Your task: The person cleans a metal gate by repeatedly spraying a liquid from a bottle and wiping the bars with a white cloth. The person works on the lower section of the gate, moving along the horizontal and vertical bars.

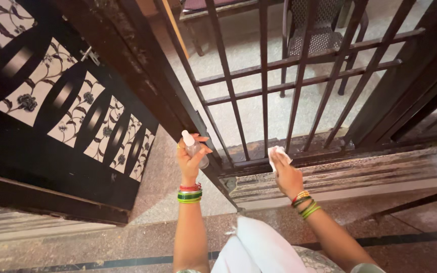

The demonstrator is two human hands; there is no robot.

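Left hand (pixel 190 161) grips clear spray bottle (pixel 194 148), contents unclear; right hand (pixel 287 174) clutches cloth (pixel 278 153).

One package only is seen: a small spray bottle (pixel 194 147), held upright in the left hand (pixel 190 161) just beside the dark frame of the barred metal gate (pixel 264 76). Its body is clear plastic, rounded and slim, and it is topped by a white spray head that is turned towards the gate frame. No label can be made out on it, and no signs or screens are shown
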